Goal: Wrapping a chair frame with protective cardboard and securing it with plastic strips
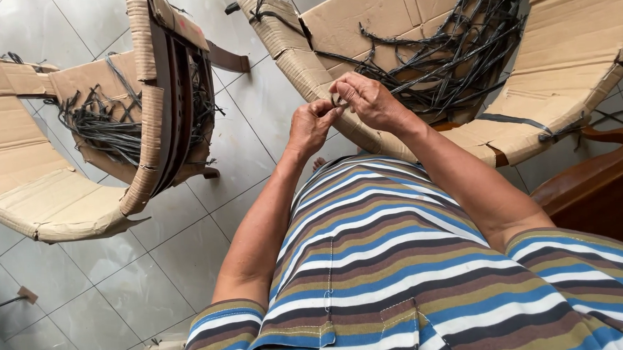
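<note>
Two hands work on the cardboard-wrapped edge of a chair frame.

The left hand (311,124) and the right hand (368,99) meet at the cardboard wrapping (299,60) of the near chair frame (565,59), just in front of the striped shirt (392,262). The fingers of both hands are closed in a pinch on something small at this edge; what it is, I cannot tell. Loose black straps (460,49) lie in the seat behind. To do this well, I think it is better to hold the edge firm with one hand and pull slowly, so the cardboard does not tear. A second wrapped frame (148,119) stands to the left on the tiled floor (120,288).
</note>
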